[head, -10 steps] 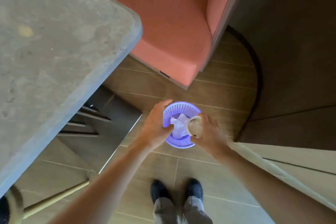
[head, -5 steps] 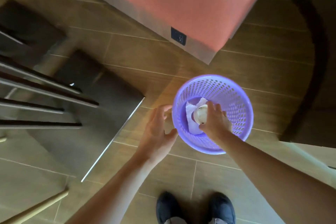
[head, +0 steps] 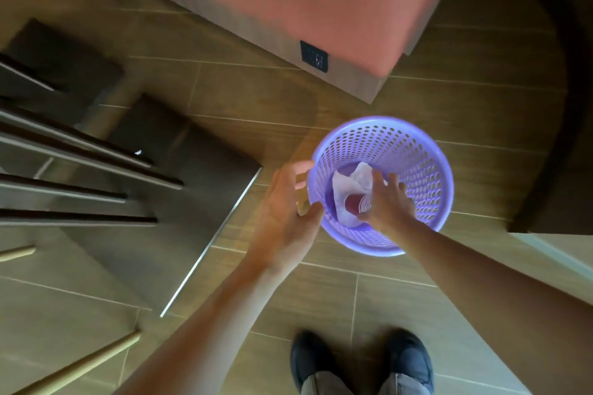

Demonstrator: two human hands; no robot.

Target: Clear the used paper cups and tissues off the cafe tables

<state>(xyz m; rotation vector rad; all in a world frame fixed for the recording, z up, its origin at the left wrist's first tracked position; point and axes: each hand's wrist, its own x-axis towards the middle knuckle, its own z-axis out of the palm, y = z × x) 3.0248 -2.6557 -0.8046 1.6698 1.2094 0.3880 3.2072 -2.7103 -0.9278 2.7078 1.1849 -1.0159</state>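
A purple perforated basket [head: 417,170] stands on the tiled floor. Inside it lie a crumpled white tissue [head: 348,186] and a paper cup [head: 356,204] on its side, its reddish inside facing left. My right hand [head: 390,202] reaches into the basket just over the cup, with fingers stretched out and the thumb below the cup. My left hand [head: 285,205] sits at the basket's left rim with relaxed fingers, thumb and fingertips against the rim, and holds nothing.
A salmon-coloured upholstered seat [head: 321,3] with a socket plate [head: 313,56] in its base stands just beyond the basket. A dark table base with metal bars [head: 80,170] is at the left. A wooden leg [head: 80,365] crosses the lower left. My shoes [head: 362,362] are below.
The view has dropped from the table top to the floor. My right hand lowered the cup into the basket and its fingers have spread. My left hand shifted to the rim.
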